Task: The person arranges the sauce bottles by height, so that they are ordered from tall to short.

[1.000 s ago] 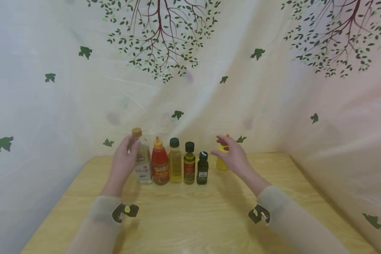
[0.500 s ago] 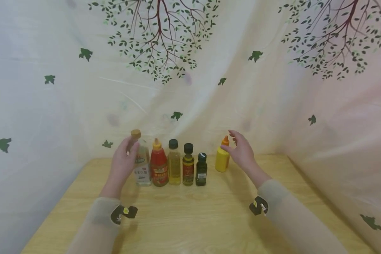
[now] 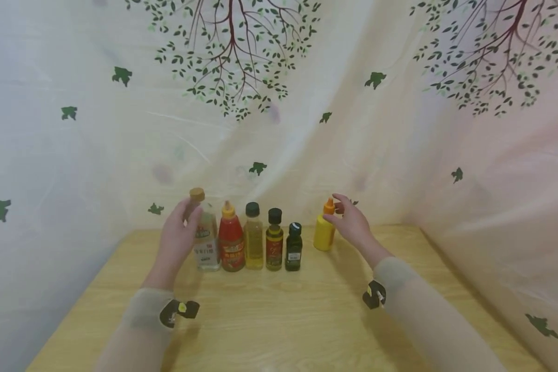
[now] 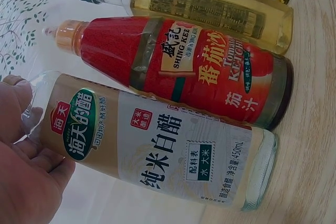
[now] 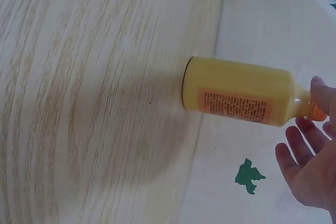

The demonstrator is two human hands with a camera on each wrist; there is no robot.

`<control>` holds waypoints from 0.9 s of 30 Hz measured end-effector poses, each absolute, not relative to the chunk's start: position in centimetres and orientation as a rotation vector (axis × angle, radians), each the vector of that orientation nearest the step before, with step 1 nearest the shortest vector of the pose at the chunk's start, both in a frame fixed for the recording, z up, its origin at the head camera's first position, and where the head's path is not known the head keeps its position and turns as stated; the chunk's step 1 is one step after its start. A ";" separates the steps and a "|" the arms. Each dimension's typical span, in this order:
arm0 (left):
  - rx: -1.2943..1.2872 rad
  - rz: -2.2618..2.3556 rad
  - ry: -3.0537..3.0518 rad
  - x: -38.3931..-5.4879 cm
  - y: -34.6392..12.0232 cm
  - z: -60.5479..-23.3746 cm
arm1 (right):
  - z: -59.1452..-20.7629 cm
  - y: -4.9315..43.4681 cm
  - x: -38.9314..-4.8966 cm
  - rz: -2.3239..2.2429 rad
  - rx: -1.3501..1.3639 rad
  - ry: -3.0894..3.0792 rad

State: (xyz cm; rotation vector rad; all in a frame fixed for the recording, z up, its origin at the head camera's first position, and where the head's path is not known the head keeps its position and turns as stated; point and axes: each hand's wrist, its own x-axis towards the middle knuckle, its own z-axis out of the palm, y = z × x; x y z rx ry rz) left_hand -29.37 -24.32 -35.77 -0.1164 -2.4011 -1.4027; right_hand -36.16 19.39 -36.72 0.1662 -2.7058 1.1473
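Note:
On the left, my left hand (image 3: 180, 230) grips the neck of a clear glass vinegar bottle (image 4: 157, 145) with a tan cap, standing upright at the left end of a row. Right beside it stands a red ketchup bottle (image 3: 232, 243) with a yellow nozzle. Across the table, my right hand (image 3: 352, 222) has its thumb and fingers around the neck and orange cap of a yellow squeeze bottle (image 5: 239, 90). That bottle is upright on the wooden table, a little apart from the row and farther back.
The row continues with a pale oil bottle (image 3: 254, 240), a dark-capped bottle with a red label (image 3: 275, 243) and a small dark green bottle (image 3: 294, 250). A leaf-printed curtain (image 3: 279, 139) hangs behind the table (image 3: 269, 320).
My right hand has moved from in front of the yellow squeeze bottle to its right side, and its fingers now come in at the cap. The left hand stays at the vinegar bottle.

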 end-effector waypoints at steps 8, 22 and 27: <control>-0.122 -1.373 -2.395 -29.5 -24.9 -35.7 | -36.9 18.3 -37.2 1.140 0.194 -2.684; -0.069 -1.380 -2.433 -29.5 -25.1 -36.0 | -37.4 18.5 -36.7 0.974 0.157 -2.700; -0.107 -1.404 -2.414 -29.7 -24.8 -36.0 | -36.8 18.7 -35.9 0.929 0.158 -2.683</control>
